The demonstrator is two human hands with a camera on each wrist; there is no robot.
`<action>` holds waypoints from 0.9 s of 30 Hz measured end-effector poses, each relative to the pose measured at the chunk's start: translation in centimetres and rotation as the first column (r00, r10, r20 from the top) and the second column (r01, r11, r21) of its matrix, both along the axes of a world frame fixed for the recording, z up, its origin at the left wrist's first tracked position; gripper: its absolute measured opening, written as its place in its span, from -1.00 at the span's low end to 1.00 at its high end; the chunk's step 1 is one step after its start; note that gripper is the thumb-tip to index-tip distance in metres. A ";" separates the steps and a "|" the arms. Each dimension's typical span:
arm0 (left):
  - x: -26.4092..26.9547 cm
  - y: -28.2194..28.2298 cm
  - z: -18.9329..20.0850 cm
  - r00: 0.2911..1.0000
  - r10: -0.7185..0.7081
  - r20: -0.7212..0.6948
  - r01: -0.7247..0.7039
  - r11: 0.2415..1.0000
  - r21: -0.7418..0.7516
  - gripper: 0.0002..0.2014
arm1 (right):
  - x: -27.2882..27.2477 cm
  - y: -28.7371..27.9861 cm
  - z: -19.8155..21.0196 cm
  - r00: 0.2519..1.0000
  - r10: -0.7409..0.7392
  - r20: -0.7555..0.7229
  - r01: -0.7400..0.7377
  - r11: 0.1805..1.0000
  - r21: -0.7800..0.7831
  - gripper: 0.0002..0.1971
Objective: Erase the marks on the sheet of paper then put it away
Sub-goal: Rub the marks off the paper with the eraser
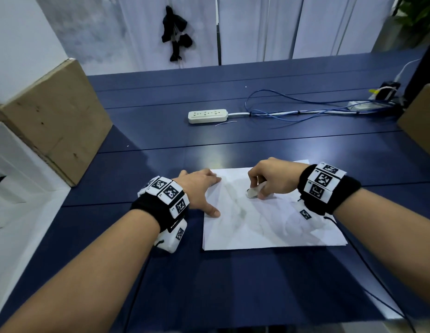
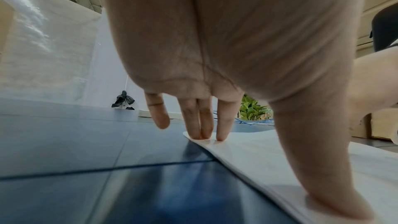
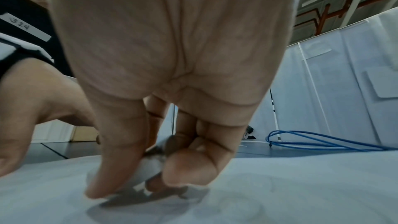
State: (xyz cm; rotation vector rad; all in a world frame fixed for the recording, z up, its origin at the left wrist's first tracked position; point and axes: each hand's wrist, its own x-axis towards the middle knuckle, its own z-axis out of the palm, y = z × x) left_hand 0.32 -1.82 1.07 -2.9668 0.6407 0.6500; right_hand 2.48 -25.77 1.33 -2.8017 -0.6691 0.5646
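Observation:
A white sheet of paper [image 1: 269, 227] lies on top of a thin stack on the dark blue table [image 1: 161, 164], with faint grey smudged marks [image 1: 241, 212] near its middle. My left hand [image 1: 199, 188] lies flat, its straight fingers [image 2: 206, 125] and thumb pressing the sheet's left edge [image 2: 269, 168]. My right hand [image 1: 269, 179] pinches a small white eraser [image 1: 251, 193] between thumb and curled fingers [image 3: 189, 168], its tip down on the paper [image 3: 280, 193]. In the right wrist view the eraser [image 3: 150, 166] is mostly hidden by the fingers.
A white power strip [image 1: 207, 115] and blue cables [image 1: 305, 111] lie farther back on the table. Cardboard boxes stand at the left [image 1: 53, 121] and the right edge [image 1: 418, 121]. White curtain panels [image 1: 257, 27] hang behind the table.

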 end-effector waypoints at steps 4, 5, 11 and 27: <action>-1.9 0.9 -0.7 0.997 -0.013 0.080 0.018 0.998 -0.068 -0.07 | -0.4 -0.1 -0.2 1.000 -0.027 -0.001 0.027 1.000 0.009 -0.80; -2.5 1.3 -0.9 0.996 -0.013 0.091 0.021 0.995 -0.096 -0.07 | -0.4 -0.1 -0.1 0.999 -0.033 0.001 0.033 0.999 0.012 -0.81; -5.9 2.8 -1.4 0.997 -0.070 0.030 0.072 0.995 -0.071 0.04 | -1.0 0.0 0.0 0.998 -0.063 0.004 0.063 0.998 0.018 -0.84; -5.5 3.0 -1.3 0.997 -0.073 0.002 0.073 0.997 0.024 0.09 | -5.7 7.2 0.2 0.996 0.082 0.041 -0.085 0.993 0.078 -0.74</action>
